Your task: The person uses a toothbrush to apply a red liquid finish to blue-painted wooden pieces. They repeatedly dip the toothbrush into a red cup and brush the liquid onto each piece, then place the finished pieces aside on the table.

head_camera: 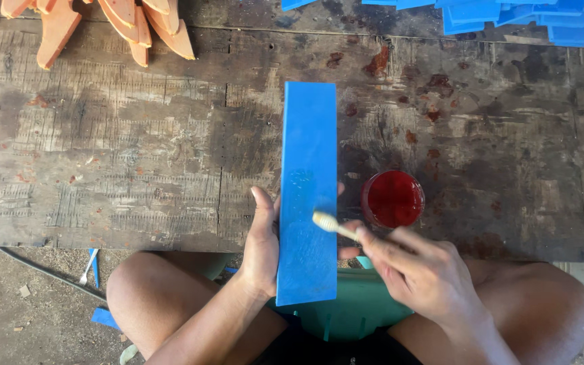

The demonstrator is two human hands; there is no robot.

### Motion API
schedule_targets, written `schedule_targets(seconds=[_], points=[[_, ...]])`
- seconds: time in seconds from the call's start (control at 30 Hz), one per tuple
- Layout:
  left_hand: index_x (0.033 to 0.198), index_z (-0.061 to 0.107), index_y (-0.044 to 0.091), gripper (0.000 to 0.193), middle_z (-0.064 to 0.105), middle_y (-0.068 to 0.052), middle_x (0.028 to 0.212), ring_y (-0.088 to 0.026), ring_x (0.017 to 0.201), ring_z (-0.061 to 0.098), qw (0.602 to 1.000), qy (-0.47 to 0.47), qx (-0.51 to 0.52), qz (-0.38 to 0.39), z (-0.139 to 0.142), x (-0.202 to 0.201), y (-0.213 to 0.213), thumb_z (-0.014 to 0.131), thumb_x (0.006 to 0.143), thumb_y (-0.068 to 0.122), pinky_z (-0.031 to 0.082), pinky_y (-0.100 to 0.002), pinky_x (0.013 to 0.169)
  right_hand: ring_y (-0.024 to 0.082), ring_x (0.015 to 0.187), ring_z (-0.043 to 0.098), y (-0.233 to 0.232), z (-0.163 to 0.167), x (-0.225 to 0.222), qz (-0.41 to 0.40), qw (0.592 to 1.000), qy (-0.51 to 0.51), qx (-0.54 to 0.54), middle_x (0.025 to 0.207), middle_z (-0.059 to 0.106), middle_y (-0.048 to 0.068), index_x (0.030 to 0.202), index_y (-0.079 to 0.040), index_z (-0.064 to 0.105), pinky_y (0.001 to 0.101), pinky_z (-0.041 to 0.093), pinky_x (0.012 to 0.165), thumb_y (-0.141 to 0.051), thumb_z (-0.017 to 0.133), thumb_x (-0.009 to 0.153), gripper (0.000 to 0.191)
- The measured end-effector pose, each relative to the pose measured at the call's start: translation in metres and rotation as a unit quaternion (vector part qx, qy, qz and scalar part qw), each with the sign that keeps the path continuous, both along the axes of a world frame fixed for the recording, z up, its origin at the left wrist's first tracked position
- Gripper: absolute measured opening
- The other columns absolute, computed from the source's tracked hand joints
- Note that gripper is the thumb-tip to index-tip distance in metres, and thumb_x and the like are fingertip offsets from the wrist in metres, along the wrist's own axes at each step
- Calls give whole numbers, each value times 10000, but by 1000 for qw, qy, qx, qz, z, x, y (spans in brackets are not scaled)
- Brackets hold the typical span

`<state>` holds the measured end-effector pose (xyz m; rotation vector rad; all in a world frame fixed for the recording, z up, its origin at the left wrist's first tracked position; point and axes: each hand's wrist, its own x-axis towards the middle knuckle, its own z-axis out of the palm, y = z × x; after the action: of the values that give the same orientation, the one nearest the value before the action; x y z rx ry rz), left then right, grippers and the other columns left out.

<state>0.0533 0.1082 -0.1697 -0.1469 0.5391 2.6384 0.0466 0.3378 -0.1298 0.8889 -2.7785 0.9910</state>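
Two bare hands worked at the lower middle of the frame, over the near edge of a worn wooden table (136,155). The left hand (262,243) gripped a long blue board (308,189) from its left edge, thumb pointing up along the side and fingers wrapped behind, one fingertip showing past the right edge. The board stood lengthwise from the lower centre up to the middle of the frame, its near end over the person's lap. The right hand (422,270) pinched a small brush (332,224) with a pale handle between thumb and fingers, its bristled head touching the board's face a little below the middle.

Just right of the board, a round cup of red liquid (393,198) sat on the table, close to the right hand, with red stains spotted on the wood around and above it. Orange shaped pieces (123,23) lay piled at the upper left, and a heap of blue boards (508,12) at the upper right. Below the table edge the person's bare knees flanked a green seat (359,307).
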Motion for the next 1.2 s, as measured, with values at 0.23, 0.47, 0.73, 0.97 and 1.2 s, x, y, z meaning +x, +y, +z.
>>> schedule_targets(seconds=[0.23, 0.47, 0.73, 0.97, 1.2], points=[[1642, 247, 119, 911, 410, -124, 1603, -434, 1329, 544, 996, -5, 88, -24, -6, -4, -3, 155, 985, 743, 578, -649, 950, 105, 356, 532, 19, 17, -2, 6, 995, -88, 49, 579, 625, -12, 1150, -195, 797, 308, 428, 318, -130, 788, 783, 373], [1622, 331, 108, 876, 440, -145, 1574, -386, 1402, 503, 998, -22, 60, 29, -2, -7, -9, 173, 1024, 728, 529, -630, 999, 97, 363, 522, 20, 12, 3, 59, 995, -58, 62, 563, 602, -8, 1142, -161, 802, 290, 430, 315, -98, 776, 791, 357], [1573, 360, 150, 838, 482, -122, 1503, -365, 1371, 516, 996, -36, 74, 31, 4, -10, -9, 201, 986, 727, 483, -658, 1069, 59, 411, 516, 17, 7, 2, 46, 999, -16, -16, 651, 597, -43, 1169, -161, 772, 240, 414, 342, -92, 769, 830, 347], [1577, 383, 94, 842, 513, -131, 1481, -325, 1356, 541, 987, -63, 137, 56, 1, -7, -13, 253, 1026, 717, 497, -600, 1077, 96, 432, 548, 16, -1, 10, 110, 993, -16, 44, 623, 607, -23, 1146, -177, 804, 262, 470, 378, -80, 771, 780, 380], [1593, 382, 72, 861, 518, -142, 1496, -326, 1292, 578, 988, -32, 128, 82, -1, -10, -21, 272, 1038, 722, 546, -560, 1025, 107, 459, 585, 32, 3, 5, 146, 981, -118, 45, 823, 711, 55, 1146, -239, 807, 279, 476, 419, -140, 793, 809, 352]])
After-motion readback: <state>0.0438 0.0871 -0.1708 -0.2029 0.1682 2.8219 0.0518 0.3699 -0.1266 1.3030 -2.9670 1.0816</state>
